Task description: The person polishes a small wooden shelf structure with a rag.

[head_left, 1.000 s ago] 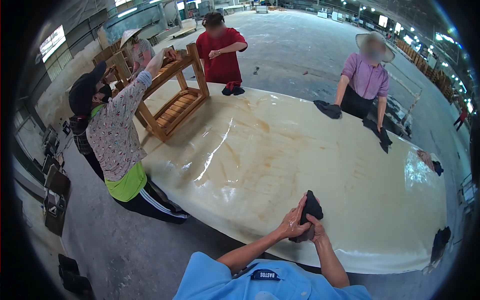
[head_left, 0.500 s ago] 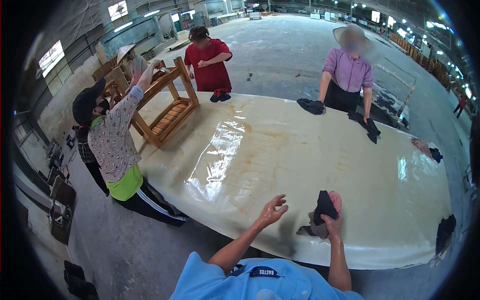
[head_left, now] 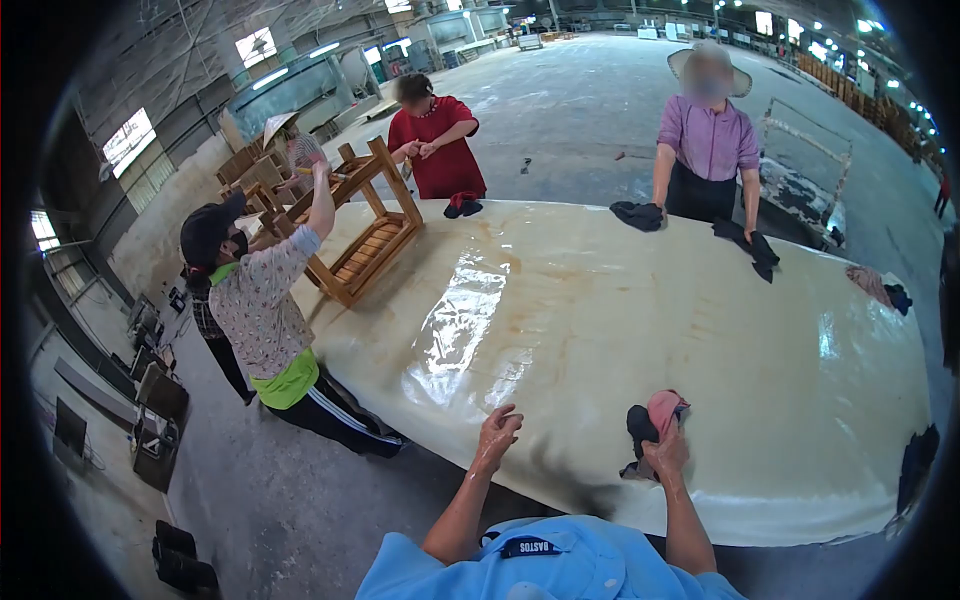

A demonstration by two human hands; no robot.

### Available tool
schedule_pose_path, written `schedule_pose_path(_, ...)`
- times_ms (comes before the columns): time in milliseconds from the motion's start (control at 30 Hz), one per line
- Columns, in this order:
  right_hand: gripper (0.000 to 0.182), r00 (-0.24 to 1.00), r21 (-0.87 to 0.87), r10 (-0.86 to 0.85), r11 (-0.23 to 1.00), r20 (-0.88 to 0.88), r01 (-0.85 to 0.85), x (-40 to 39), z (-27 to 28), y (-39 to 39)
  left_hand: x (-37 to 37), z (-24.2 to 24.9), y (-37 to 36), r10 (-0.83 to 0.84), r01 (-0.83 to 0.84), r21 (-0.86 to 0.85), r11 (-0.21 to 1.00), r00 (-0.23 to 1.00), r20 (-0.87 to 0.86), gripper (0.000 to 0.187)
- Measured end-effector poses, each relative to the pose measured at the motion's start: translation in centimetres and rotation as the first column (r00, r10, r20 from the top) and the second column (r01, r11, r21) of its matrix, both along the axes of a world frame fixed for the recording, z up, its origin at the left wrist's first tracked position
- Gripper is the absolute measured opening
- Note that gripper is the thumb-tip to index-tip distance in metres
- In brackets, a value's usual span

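Note:
My right hand [head_left: 668, 452] is closed on a bundle of cloths, a pink cloth [head_left: 664, 408] and a dark cloth [head_left: 640, 428], at the near side of the covered table [head_left: 600, 330]. My left hand [head_left: 497, 436] is raised above the near edge of the table, its fingers apart and somewhat curled, with nothing in it. Both forearms look wet. The table's cover is cream, glossy and streaked with brown stains.
A co-worker in a dark cap [head_left: 260, 310] handles a wooden frame [head_left: 370, 240] at the table's left end. Beyond the table stand a person in red [head_left: 440, 150] and a person in purple [head_left: 708, 140], whose hands rest on dark cloths [head_left: 640, 215]. More cloths [head_left: 868, 284] lie at right.
My left hand has moved left, away from the bundle. The cloths in my right hand have turned, showing more pink. The view has shifted, and the person in red has brought both hands together.

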State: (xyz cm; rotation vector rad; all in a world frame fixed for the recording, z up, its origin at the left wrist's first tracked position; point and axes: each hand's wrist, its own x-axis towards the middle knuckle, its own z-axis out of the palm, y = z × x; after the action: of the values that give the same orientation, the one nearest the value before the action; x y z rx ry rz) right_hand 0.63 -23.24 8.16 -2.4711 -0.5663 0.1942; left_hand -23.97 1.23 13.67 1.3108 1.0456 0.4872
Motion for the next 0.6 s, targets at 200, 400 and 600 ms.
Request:
schedule_pose_path(200, 0.082, 1.0, -0.008, -0.016, 1.0, -0.012, 0.016, 0.0, 0.1, 0.2, -0.5, 0.8, 0.4, 0.047, -0.048, -0.046, 0.998, 0.999, -0.025, 0.053)
schedule_pose_path(400, 0.084, 1.0, -0.024, -0.021, 0.999, -0.02, 0.021, 0.2, -0.1, 0.3, -0.3, 1.5, 0.7, 0.048, -0.049, -0.065, 0.997, 0.999, -0.012, 0.053)
schedule_pose_path(600, 0.084, 0.998, -0.021, -0.041, 0.999, -0.057, 0.04, -0.1, 1.3, 0.4, -0.8, 2.0, 1.3, 0.076, -0.077, -0.056, 0.995, 0.997, -0.019, 0.052)
